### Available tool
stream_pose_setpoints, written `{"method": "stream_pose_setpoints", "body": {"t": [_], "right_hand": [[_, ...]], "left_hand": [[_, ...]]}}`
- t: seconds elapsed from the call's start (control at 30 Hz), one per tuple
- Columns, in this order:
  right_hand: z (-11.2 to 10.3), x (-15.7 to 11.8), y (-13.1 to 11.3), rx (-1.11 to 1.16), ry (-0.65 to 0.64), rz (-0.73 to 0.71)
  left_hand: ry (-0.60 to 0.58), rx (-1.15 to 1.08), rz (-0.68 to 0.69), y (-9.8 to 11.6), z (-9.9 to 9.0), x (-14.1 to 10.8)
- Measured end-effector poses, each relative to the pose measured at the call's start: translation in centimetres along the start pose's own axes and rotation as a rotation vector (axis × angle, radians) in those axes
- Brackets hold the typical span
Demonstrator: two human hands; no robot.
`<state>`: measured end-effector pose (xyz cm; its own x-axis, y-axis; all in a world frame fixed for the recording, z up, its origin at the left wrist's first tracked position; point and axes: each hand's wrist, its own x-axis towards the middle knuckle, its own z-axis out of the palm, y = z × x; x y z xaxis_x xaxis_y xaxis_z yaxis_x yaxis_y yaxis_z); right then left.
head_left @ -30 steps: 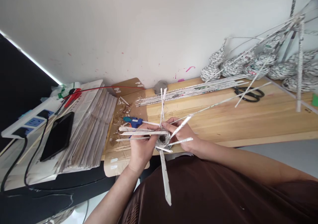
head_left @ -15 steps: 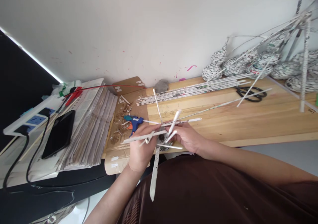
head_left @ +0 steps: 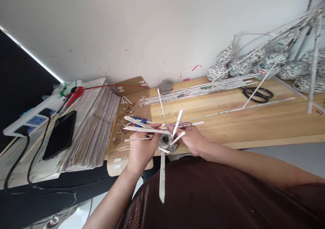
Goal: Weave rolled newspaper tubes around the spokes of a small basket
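Note:
A small round piece woven from rolled newspaper (head_left: 173, 147) sits between my hands at the table's front edge, with a dark hole in its middle. Several paper spokes stick out of it; one spoke (head_left: 162, 181) points down toward my lap. My left hand (head_left: 144, 149) is closed around the left side of the weave, spokes lying across its fingers. My right hand (head_left: 191, 138) pinches at the right side, where a long paper strand (head_left: 223, 111) runs off across the table. The fingertips of both hands are partly hidden by the spokes.
A blue glue gun (head_left: 138, 121) lies behind my left hand. Farther back are a bundle of paper tubes (head_left: 200, 90), black-handled scissors (head_left: 257, 94) and woven gourd shapes (head_left: 218, 68). Stacked newspapers (head_left: 93, 130), a phone (head_left: 59, 134) and a power strip (head_left: 35, 119) occupy the left.
The spokes by my left hand have swung up and spread, now covering part of the glue gun. The long strand reaches farther right. The downward spoke has shifted slightly right.

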<state>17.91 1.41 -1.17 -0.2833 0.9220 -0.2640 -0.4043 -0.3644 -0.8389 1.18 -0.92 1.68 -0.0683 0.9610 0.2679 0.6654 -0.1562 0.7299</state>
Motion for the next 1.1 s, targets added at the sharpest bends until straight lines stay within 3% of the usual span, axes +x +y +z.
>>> {"method": "stream_pose_setpoints", "body": {"t": [0.13,0.33,0.43,0.67,0.8,0.9,0.97,1.1], "right_hand": [[0.0,0.0,-0.3,-0.103,-0.010,-0.063],[-0.4,0.4,0.2,-0.101,0.018,-0.078],[-0.3,0.3,0.2,-0.099,0.021,-0.081],[0.0,-0.2,-0.4,-0.107,-0.020,-0.051],[-0.4,0.2,-0.8,-0.215,0.012,-0.097],[-1.0,0.5,-1.0,-0.201,0.005,-0.113],[-1.4,0.7,-1.0,-0.193,-0.027,-0.110],[-1.7,0.7,-1.1,-0.256,-0.111,-0.099]], "left_hand": [[-0.107,-0.041,-0.023,-0.1,0.0,0.3],[-0.141,-0.114,-0.023,-0.1,-0.3,0.5],[-0.097,-0.058,-0.070,-0.3,0.1,0.3],[0.019,-0.014,-0.032,-0.1,1.5,-0.2],[-0.147,-0.141,-0.139,0.4,-0.7,0.1],[-0.434,-0.412,-0.158,0.1,-3.3,0.2],[-0.550,-0.540,-0.216,-0.6,-4.5,0.2],[-0.458,-0.632,-0.372,-1.8,-4.2,0.2]]}}
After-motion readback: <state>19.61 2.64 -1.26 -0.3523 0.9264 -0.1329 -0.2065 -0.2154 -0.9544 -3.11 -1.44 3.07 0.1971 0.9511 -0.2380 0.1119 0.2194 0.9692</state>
